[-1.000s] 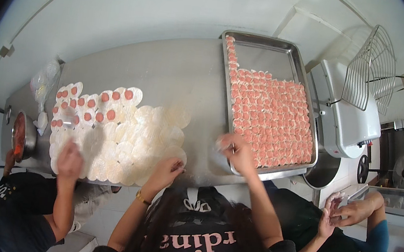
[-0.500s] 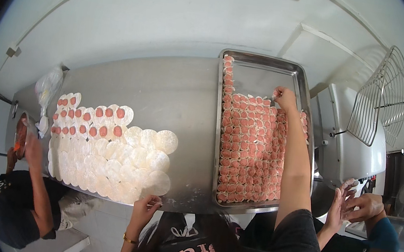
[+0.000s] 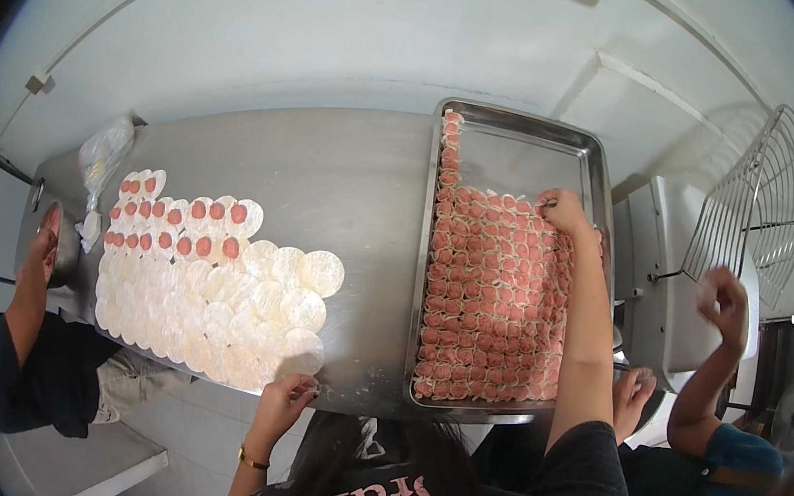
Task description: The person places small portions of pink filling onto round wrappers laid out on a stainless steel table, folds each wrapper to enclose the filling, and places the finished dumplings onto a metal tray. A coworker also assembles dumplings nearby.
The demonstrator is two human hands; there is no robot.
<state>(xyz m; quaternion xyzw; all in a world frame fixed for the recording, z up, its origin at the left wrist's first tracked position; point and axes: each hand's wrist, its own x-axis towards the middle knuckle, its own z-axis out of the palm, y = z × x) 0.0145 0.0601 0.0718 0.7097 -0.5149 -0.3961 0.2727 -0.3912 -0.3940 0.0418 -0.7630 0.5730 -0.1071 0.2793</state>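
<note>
My right hand (image 3: 565, 212) reaches into a large metal tray (image 3: 425, 252), its fingertips pinched on a small open-topped dumpling at the end of the farthest full row; the fingers mostly cover it. Tight rows of pink-filled dumplings (image 3: 485, 299) fill the near part of the tray, and a single column runs up its left side. At the table's front edge, my left hand (image 3: 285, 403) is closed, fingertips together, beside the round pale wrappers (image 3: 240, 313). Whatever it may hold is hidden. Pink meat balls (image 3: 183, 244) sit on the far-left wrappers.
A co-worker's hand (image 3: 37, 253) is in a metal bowl (image 3: 66, 252) at the far left, near a plastic bag (image 3: 105, 163). Another person's raised hand (image 3: 725, 303) is right of the tray, by a white machine (image 3: 661, 241) and wire rack (image 3: 754, 203).
My right hand has come down slightly onto the end of the dumpling row. The left co-worker's hand has gone from the wrappers to the bowl. At right, the other person's hands have separated, one rising.
</note>
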